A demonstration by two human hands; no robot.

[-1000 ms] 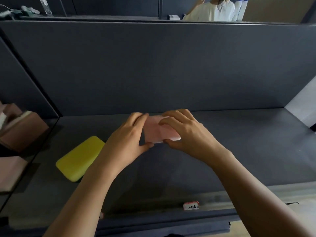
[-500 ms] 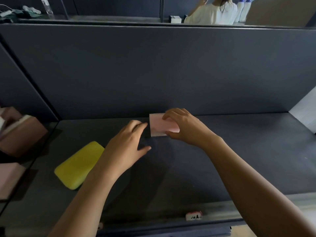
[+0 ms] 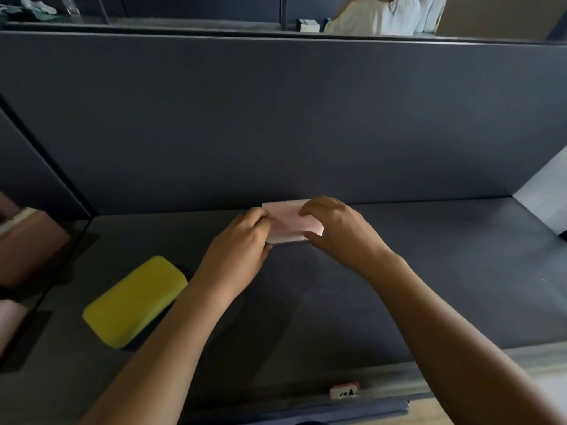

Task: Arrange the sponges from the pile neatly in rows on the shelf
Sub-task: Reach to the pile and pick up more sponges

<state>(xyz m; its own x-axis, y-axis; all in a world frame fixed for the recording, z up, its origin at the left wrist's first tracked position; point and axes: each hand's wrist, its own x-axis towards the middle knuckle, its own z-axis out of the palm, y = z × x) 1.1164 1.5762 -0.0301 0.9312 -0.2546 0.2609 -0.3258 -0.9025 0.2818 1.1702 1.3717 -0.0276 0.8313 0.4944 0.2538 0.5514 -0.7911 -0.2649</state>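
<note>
one pink sponge (image 3: 286, 223) by grey back panel (image 3: 276, 118) — dark shelf (image 3: 435, 271), yellow sponge (image 3: 135, 302)

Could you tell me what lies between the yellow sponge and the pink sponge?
The left hand, holding the pink sponge; the head view shows it.

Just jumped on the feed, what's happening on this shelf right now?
A person holds a pink sponge with both hands at the back of the dark shelf, close to the rear panel. The left hand grips its left end, and the right hand grips its right end. A yellow sponge lies flat and skewed at front left, untouched. No tidy row shows yet.
</note>
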